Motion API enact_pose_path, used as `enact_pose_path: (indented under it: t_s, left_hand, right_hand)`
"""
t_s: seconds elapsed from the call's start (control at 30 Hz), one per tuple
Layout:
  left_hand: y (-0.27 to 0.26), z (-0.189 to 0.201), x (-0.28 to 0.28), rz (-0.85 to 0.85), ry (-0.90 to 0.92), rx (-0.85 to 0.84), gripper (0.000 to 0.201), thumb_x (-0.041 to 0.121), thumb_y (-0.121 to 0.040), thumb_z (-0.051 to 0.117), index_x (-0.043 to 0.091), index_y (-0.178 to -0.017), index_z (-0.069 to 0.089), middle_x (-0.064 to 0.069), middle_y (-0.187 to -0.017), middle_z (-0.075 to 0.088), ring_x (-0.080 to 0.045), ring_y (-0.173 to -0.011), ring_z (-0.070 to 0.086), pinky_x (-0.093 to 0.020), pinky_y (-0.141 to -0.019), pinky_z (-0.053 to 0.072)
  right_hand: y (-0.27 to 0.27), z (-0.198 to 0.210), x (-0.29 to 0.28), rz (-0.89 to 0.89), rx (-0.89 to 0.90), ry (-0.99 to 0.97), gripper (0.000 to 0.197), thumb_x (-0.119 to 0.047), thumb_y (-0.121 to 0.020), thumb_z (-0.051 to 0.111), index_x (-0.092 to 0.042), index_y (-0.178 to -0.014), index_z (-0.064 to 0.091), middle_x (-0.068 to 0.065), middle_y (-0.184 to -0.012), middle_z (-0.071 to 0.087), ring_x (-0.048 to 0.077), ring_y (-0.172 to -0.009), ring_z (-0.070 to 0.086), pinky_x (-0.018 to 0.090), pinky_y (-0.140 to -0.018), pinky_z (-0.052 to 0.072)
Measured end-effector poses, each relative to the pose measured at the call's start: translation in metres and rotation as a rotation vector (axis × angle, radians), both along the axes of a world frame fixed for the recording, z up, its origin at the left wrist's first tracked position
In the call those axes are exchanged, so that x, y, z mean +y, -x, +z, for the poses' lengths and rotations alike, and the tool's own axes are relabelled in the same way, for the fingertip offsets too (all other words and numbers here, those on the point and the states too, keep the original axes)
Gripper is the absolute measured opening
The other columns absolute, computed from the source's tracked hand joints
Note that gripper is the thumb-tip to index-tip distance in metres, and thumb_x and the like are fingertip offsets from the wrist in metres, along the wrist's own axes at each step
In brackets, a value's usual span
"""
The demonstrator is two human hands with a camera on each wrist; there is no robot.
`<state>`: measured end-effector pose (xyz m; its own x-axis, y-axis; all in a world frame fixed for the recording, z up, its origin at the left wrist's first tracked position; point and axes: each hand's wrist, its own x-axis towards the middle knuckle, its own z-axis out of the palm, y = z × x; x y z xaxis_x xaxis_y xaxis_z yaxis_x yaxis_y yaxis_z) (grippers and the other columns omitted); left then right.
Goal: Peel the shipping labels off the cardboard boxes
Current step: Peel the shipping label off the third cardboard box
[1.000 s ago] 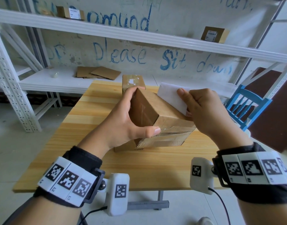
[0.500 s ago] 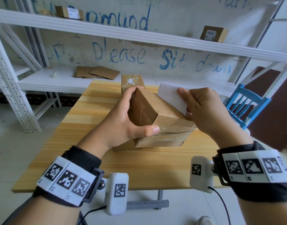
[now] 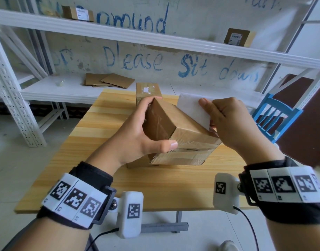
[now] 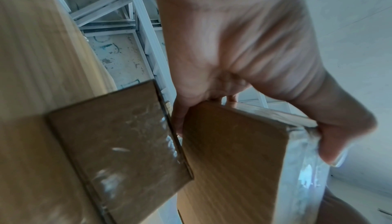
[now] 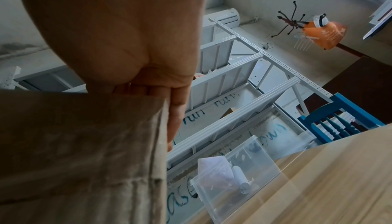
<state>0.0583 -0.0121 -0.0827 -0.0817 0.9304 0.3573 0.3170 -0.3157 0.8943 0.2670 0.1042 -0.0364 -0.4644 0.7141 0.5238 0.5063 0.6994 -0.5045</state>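
At the centre of the head view a small cardboard box [image 3: 175, 129] is held tilted above the wooden table [image 3: 104, 124], one lower corner close to or resting on a flatter box beneath it (contact cannot be told). It is gripped by the left hand [image 3: 137, 140], the thumb laid along the taped near edge and the fingers curled over the far upper corner. The white shipping label [image 3: 193, 109], right of centre, is seen mostly lifted from the box's right face and is pinched at its edge between thumb and curled fingers of the right hand [image 3: 228, 122]; its lower end seems attached near the box's right edge.

The label is judged thin, limp and easily torn, so it is best taken close to the line where it leaves the cardboard and drawn back low and steadily. The box is judged light and stiff, though its glossy tape could be slippery; a hold across bare cardboard corners is preferable.

A second box [image 3: 148, 91] with torn white residue on top is set behind, toward the upper centre. In the right wrist view a clear plastic bin [image 5: 235, 175] holding rolled labels is seen at lower centre.
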Motion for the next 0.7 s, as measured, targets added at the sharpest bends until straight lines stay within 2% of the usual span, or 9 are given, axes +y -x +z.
enact_pose_path:
  t_s: [0.33,0.7]
  left_hand:
    - [0.0003,-0.0003,-0.0010,-0.019,0.010,0.011,0.103,0.048,-0.057,0.087,0.044,-0.145,0.033,0.010,-0.139,0.049,-0.009,-0.129,0.052,-0.042,-0.106,0.052]
    - [0.0007,-0.0024,0.0010,-0.034,-0.009,-0.008,0.104,0.046,-0.056,0.087,0.040,-0.145,0.034,0.007,-0.139,0.049,-0.010,-0.129,0.052,-0.036,-0.106,0.050]
  right_hand:
    - [-0.0028,0.0003,0.0030,0.017,0.025,0.045,0.066,-0.045,-0.106,0.051,0.006,-0.063,0.053,0.033,-0.068,0.059,0.047,-0.068,0.060,0.059,-0.068,0.054]
    - [-0.0041,0.0011,0.0055,0.015,0.038,0.072,0.068,-0.047,-0.104,0.053,0.007,-0.063,0.055,0.033,-0.068,0.062,0.048,-0.067,0.063,0.059,-0.068,0.055]
